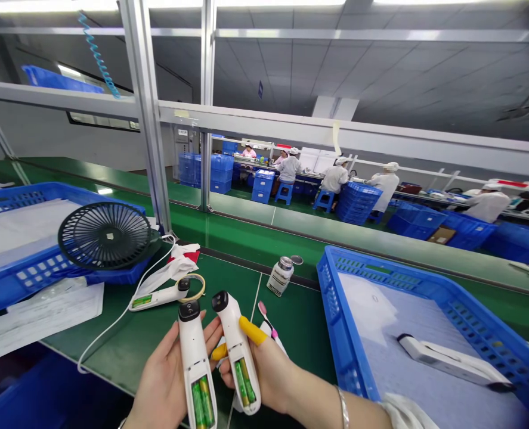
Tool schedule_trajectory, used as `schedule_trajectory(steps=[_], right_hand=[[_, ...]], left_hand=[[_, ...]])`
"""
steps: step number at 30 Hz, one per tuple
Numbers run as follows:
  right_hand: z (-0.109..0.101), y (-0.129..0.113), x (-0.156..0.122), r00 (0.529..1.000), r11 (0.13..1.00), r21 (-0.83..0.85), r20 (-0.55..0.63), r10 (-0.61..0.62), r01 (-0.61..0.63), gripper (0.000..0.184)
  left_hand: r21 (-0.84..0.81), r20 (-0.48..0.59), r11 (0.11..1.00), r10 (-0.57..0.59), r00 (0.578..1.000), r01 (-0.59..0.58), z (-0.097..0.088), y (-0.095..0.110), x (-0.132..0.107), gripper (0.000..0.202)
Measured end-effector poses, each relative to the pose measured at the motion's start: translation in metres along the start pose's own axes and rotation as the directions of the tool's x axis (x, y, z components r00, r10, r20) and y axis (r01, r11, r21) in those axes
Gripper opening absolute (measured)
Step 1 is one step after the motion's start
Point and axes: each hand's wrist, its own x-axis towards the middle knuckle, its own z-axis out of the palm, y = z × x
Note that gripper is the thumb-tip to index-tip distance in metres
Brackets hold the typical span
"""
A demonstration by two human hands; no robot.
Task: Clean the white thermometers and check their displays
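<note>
Devices side by side: we grip one white handheld unit (195,363) in our left hand (163,381) and another white unit (237,351) in our right hand (268,372), fingers closed round each, long axes pointing away over the counter (157,333), battery bays toward us.

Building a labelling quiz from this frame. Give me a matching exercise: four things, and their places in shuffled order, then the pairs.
Things:
1. black fan
2. small bottle
3. white device with green batteries
4. white device with no batteries showing

Places:
A. lying in the blue crate at right
B. standing on the green table, cap off beside it
C. held in the left hand
D. resting on the edge of the blue crate at left

Pairs: 1-D, 2-B, 3-C, 4-A
</note>
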Motion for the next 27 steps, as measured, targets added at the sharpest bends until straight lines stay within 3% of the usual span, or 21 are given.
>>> schedule_trajectory(steps=[16,22,27], right_hand=[[-0.0040,0.0020,0.0030,0.999,0.999,0.012,0.033,-0.034,0.033,0.054],[-0.0065,0.0020,0.0056,1.000,0.998,-0.063,-0.015,0.009,-0.010,0.063],[-0.0094,0.0039,0.0065,0.999,0.999,-0.045,0.036,-0.002,0.003,0.059]], left_hand=[[0.050,-0.032,0.999,-0.015,0.999,0.016,0.0058,0.0027,-0.0017,0.052],[0.016,-0.033,0.999,-0.031,0.999,0.031,0.0018,0.0018,0.0012,0.053],[0.000,-0.014,1.000,-0.029,0.999,0.029,0.0002,0.0009,0.0036,0.054]])
